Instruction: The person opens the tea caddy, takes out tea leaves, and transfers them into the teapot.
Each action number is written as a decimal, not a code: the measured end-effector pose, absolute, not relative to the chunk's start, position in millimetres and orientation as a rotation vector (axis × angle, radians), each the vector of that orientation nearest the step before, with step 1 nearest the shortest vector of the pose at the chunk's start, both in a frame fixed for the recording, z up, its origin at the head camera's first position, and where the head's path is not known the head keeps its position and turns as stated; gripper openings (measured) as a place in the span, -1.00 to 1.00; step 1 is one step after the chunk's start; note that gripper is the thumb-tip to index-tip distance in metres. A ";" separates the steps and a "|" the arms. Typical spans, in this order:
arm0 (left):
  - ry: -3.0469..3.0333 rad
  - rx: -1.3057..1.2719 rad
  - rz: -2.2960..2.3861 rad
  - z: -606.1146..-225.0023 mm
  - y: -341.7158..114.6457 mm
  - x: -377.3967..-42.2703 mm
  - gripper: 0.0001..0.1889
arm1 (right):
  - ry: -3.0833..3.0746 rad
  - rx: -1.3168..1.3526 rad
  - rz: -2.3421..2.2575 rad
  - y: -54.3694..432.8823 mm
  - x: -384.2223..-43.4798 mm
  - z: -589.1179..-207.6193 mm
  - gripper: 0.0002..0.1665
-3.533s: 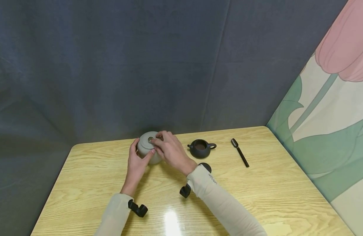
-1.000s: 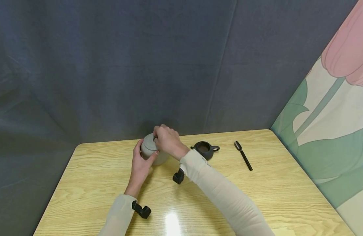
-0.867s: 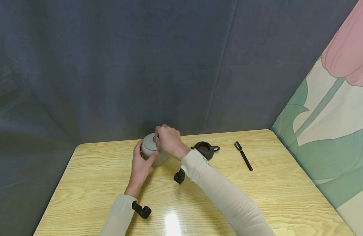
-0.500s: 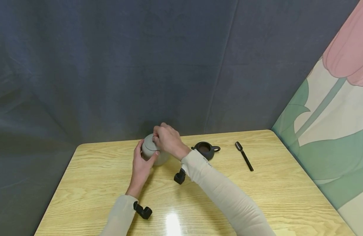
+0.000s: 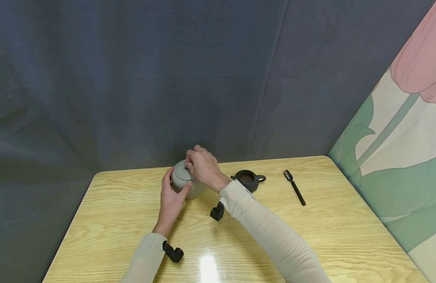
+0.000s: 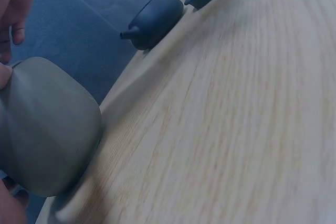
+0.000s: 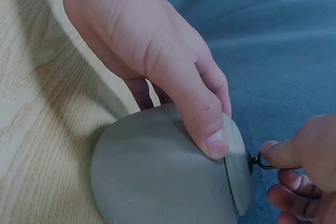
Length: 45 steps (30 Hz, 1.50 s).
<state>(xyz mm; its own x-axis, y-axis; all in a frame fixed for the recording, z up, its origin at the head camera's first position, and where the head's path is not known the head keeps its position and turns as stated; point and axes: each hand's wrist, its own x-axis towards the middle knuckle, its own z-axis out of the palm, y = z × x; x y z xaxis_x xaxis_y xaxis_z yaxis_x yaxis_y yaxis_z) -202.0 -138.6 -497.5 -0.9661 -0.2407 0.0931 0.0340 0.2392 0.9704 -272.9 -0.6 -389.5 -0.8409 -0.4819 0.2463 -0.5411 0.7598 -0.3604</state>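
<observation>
One dark curtain (image 5: 161, 70) fills the back of your view. One wall panel (image 5: 412, 157), tulip-patterned, on the right. One pale wood table (image 5: 108, 220) in front of you. Two light sleeves, two bare hands, two black wrist mounts, one jar, one teapot, one scoop.

Your left hand (image 5: 171, 202) wraps the near left side of the jar (image 7: 157, 166), thumb lying over the rim. Jar stands upright near the table's back edge, left of centre; long axis vertical, lid up, base down. Grey-green, matte, smooth, rounded at the shoulder and belly, a few dark specks. Your right hand (image 5: 205, 169) is above it, thumb and finger pinched together on a small ring.

One teapot (image 5: 253, 187), black, squat, uncovered, stands to the jar's right, well apart; spout towards the jar, handle away. Your right sleeve (image 5: 271, 236) passes just in front of it.

One scoop (image 5: 295, 188), dark, farther right, lies slantwise, bowl end towards the curtain.

One jar lid (image 7: 240, 171), same grey-green, flat-topped, sits over the mouth with a thin dark seam. One dark ring (image 7: 265, 166) sticks up from its centre.
</observation>
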 end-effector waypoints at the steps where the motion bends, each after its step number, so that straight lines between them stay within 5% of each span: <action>1: -2.288 0.193 -1.795 -497.7 -138.6 -202.0 -0.06 | -2.813 0.824 0.648 -0.7 -273.3 -389.9 -0.83; 40: -2.328 0.191 -1.745 -496.7 -139.1 -203.8 -0.08 | -2.772 0.827 0.903 3.0 -281.5 -395.5 -0.82; 45: -2.346 0.177 -1.728 -495.1 -141.4 -204.9 -0.06 | -2.683 0.790 1.034 5.1 -280.7 -364.5 -0.83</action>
